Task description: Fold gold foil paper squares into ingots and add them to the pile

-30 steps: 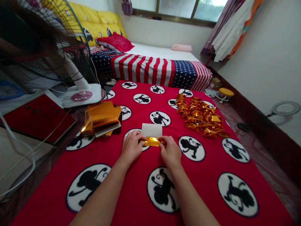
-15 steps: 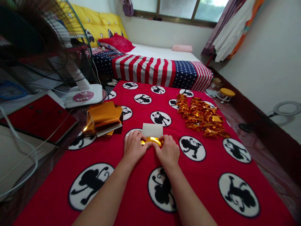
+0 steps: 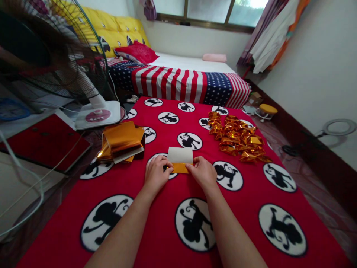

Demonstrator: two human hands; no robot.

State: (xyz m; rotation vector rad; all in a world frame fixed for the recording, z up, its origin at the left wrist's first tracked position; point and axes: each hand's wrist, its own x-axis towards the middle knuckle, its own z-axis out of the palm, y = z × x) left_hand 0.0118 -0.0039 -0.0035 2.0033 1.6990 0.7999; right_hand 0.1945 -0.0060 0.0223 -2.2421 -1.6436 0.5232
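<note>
- A sheet (image 3: 180,155) was laid on the red cloth (image 3: 158,232), in front of the person and between the two hands; its far part was shown white, and its near part was folded into a flat gold band.
- The left end of the band was held by the left hand (image 3: 157,174), with thumb and forefinger nearly closed on it and the other fingers curled alongside.
- The right end was held by the right hand (image 3: 203,173); the thumb was laid on the gold, the fingers were bent close beside it, and their tips were partly hidden.
- To the left of the hands, well apart from them, gold sheets were piled in an uneven stack (image 3: 124,137), with pale edges exposed.
- On the right, further off, shiny folded pieces (image 3: 234,138) were set out on the cloth in crowded rows.
- The cloth was patterned with black monkeys in white circles.
- Beyond the stack, a fan (image 3: 97,114) was seen; past the cloth's far edge, a bed (image 3: 178,83) was covered with striped and starred fabric.
</note>
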